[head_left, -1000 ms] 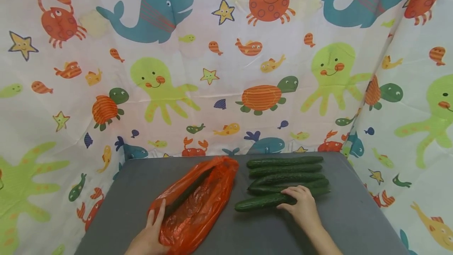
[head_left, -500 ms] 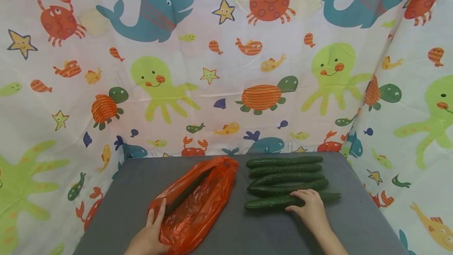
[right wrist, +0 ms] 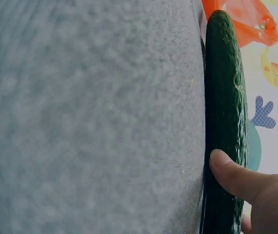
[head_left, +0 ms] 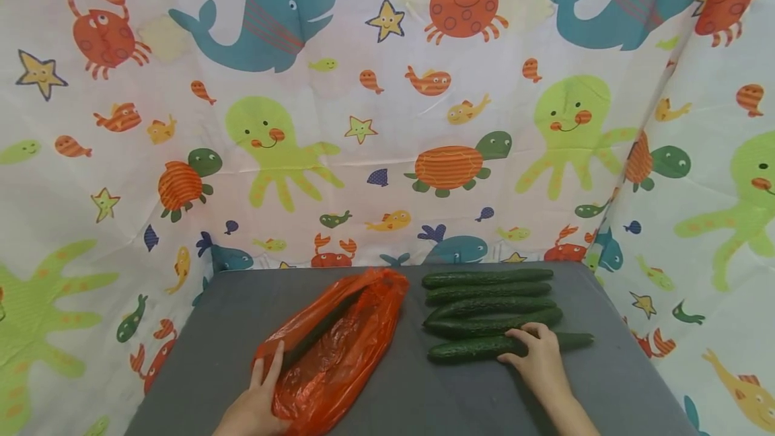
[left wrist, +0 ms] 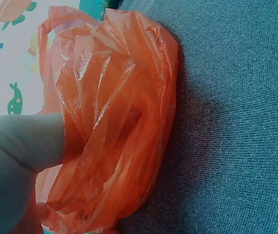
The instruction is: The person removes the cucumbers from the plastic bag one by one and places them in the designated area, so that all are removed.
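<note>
My right hand (head_left: 539, 358) holds a long dark green cucumber (head_left: 466, 350), the nearest of a row on the grey table. The thumb (right wrist: 229, 168) lies along its near side in the right wrist view, the fingers mostly hidden behind it. Across the near end of an orange plastic bag (head_left: 339, 362) rests my left hand (head_left: 257, 399), with straight fingers spread over the film. Seen from the left wrist, the thumb (left wrist: 41, 141) reaches under folds of the bag. One more cucumber (head_left: 323, 328) lies lengthwise inside the bag.
Several cucumbers (head_left: 487, 277) lie side by side behind the held one, at the table's back right. A white curtain (head_left: 387, 120) printed with sea animals hangs behind and along both sides of the grey table (head_left: 418, 402).
My right hand has moved the nearest cucumber to the right, bringing it more in line with the row. The left hand and the bag have stayed in place.
</note>
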`<state>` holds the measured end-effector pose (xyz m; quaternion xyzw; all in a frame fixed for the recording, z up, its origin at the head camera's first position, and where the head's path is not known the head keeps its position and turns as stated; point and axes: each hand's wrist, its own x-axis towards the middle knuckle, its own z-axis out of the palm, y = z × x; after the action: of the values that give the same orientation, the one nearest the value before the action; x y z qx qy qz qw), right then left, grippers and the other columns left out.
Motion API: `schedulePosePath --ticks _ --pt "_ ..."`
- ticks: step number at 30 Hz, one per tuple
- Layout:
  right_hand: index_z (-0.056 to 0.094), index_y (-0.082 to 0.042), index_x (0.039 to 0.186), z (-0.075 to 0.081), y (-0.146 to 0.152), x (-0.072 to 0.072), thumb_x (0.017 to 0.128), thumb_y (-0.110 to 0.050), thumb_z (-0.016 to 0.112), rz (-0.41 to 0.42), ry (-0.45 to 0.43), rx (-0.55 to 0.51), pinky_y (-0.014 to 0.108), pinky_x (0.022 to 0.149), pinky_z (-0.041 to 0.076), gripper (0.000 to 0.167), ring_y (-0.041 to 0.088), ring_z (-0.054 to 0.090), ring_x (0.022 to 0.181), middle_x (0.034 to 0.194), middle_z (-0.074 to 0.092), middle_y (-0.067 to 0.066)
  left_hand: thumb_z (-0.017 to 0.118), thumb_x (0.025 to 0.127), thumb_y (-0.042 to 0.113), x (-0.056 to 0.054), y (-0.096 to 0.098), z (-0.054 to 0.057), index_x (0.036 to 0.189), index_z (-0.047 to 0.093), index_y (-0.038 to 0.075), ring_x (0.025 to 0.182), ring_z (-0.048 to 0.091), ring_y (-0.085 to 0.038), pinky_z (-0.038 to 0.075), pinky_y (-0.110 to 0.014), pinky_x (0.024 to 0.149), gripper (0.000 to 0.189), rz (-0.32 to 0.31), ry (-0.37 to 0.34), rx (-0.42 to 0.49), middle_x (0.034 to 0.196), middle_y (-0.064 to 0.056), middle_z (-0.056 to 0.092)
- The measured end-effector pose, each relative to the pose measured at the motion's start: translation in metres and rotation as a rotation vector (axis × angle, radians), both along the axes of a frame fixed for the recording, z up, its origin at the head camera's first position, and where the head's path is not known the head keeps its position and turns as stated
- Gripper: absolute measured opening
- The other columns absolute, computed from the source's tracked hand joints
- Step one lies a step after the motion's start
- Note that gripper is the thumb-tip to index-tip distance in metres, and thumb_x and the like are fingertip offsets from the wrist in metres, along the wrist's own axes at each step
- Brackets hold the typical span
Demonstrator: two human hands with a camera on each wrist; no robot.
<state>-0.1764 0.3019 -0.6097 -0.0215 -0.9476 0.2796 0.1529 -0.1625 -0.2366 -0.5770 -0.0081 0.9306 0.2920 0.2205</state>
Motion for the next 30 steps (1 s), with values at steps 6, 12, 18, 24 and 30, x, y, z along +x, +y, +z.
schedulePosePath --ticks 6,12,18,24,30 --pt "0.077 -0.012 0.110 0.005 -0.003 0.001 0.066 -0.024 0.092 -0.003 -0.032 0.058 0.064 0.091 0.043 0.048 0.052 0.047 0.118 0.125 0.055 0.023 0.092 0.068 0.032 -0.001 0.000 0.000 0.163 -0.009 0.031 0.059 0.057 -0.028 0.038 -0.040 0.051 0.139 0.001 0.000 -0.004 0.160 -0.041 -0.003" --pt "0.074 -0.016 0.121 0.016 -0.011 0.002 0.066 -0.034 0.092 -0.026 -0.077 0.120 0.066 0.085 0.045 0.060 0.053 0.043 0.124 0.135 0.054 0.022 0.093 0.066 0.034 -0.001 0.000 0.000 0.163 -0.009 0.031 0.066 0.060 -0.030 0.039 -0.043 0.053 0.141 0.003 -0.015 0.005 0.160 -0.040 -0.003" --pt "0.073 -0.015 0.123 0.030 -0.024 0.000 0.067 -0.032 0.092 0.000 0.004 0.090 0.065 0.087 0.047 0.061 0.051 0.045 0.125 0.135 0.055 0.020 0.093 0.066 0.029 -0.002 0.001 0.005 0.162 -0.011 0.034 0.064 0.059 -0.029 0.038 -0.039 0.050 0.141 0.008 -0.016 0.025 0.161 -0.038 -0.007" --pt "0.071 -0.013 0.126 0.042 -0.043 -0.001 0.070 -0.031 0.091 0.035 0.084 0.025 0.061 0.090 0.048 0.063 0.045 0.051 0.121 0.128 0.061 0.016 0.094 0.064 0.033 -0.002 0.000 0.007 0.161 -0.012 0.038 0.069 0.061 -0.031 0.038 -0.040 0.050 0.144 0.009 -0.008 0.031 0.162 -0.036 -0.008" --pt "0.067 -0.012 0.131 0.050 -0.069 -0.006 0.077 -0.028 0.087 0.107 0.114 -0.034 0.054 0.087 0.052 0.059 0.039 0.059 0.113 0.122 0.064 0.014 0.095 0.062 0.033 -0.003 -0.003 0.005 0.161 -0.012 0.037 0.078 0.062 -0.035 0.040 -0.041 0.052 0.146 0.003 0.003 0.038 0.162 -0.036 -0.008"
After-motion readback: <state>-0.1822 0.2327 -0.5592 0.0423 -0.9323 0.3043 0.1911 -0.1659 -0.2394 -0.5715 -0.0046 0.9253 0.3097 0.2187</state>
